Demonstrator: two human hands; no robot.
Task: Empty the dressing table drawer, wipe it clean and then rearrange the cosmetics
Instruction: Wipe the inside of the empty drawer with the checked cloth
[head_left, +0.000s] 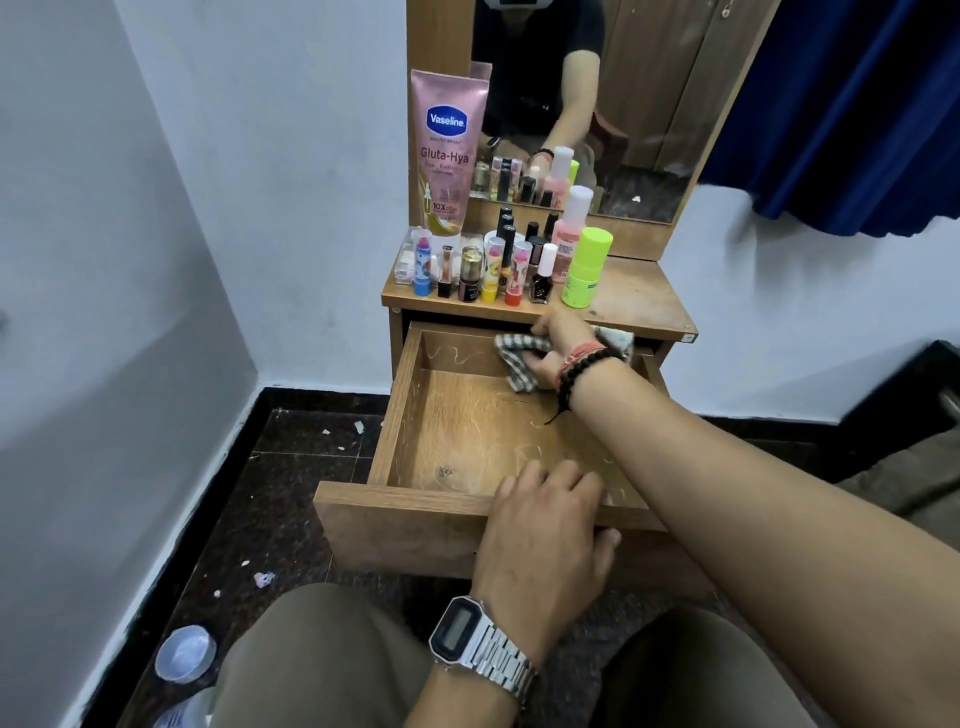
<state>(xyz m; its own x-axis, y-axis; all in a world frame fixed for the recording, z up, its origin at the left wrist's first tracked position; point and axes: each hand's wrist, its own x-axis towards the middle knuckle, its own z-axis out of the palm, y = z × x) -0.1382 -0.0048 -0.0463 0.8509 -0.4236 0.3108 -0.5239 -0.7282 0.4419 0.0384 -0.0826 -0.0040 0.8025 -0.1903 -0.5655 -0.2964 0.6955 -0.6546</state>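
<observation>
The wooden drawer (415, 415) of the dressing table stands pulled out, nothing inside but faint scratches and dust. My right hand (553, 353) grips a checked cloth (511, 358) against the drawer's back wall, under the tabletop edge. My left hand (545, 525) grips the drawer's front panel, fingers over the rim and thumb on the outer face. On the tabletop (634, 296) stand the cosmetics: a pink Vaseline tube (448, 150), several lipsticks and nail polishes (498, 270), a pink bottle (569, 228) and a green stick (587, 267).
A mirror (623, 104) rises behind the tabletop. White walls close in on the left. The dark floor (291, 467) carries paper scraps, and a clear plastic lid (185, 652) lies at the lower left. A blue curtain (857, 104) hangs at the right.
</observation>
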